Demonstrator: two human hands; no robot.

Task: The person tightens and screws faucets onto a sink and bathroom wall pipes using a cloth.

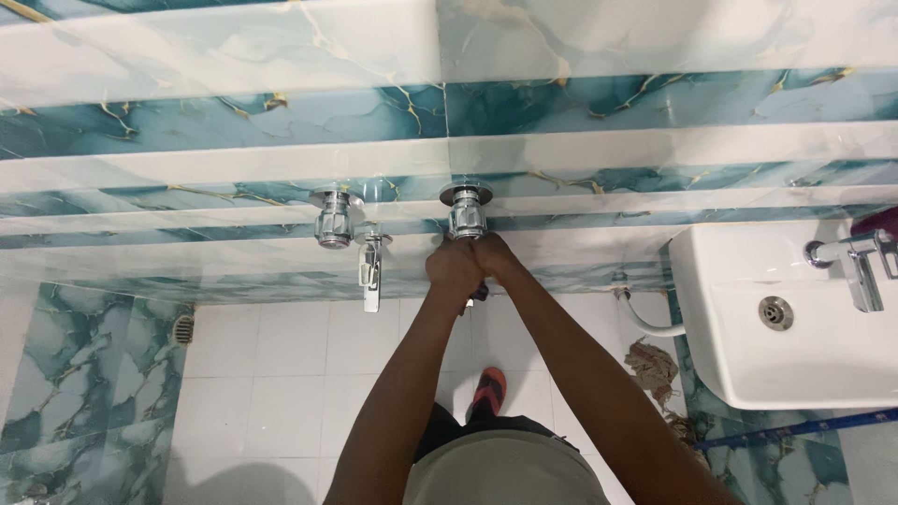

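From the head camera, the white washbasin on the right holds nothing but its round metal drain; a chrome basin tap stands over its far edge.

Both arms reach straight out to the marbled blue-and-white tiled wall. The left hand and the right hand are curled into fists, pressed side by side and touching each other, just under the chrome wall fitting. They close around something directly below that fitting; a small dark bit shows under the knuckles, probably the handle of a tool or tap, though the fingers hide it.

Left of the hands, a second chrome fitting sits on the wall, and a chrome lever tap hangs between the two fittings, apart from the hands.

Below lies the white tiled floor, with a round floor drain at left, an orange shoe between the arms, and a crumpled rag beside the washbasin.
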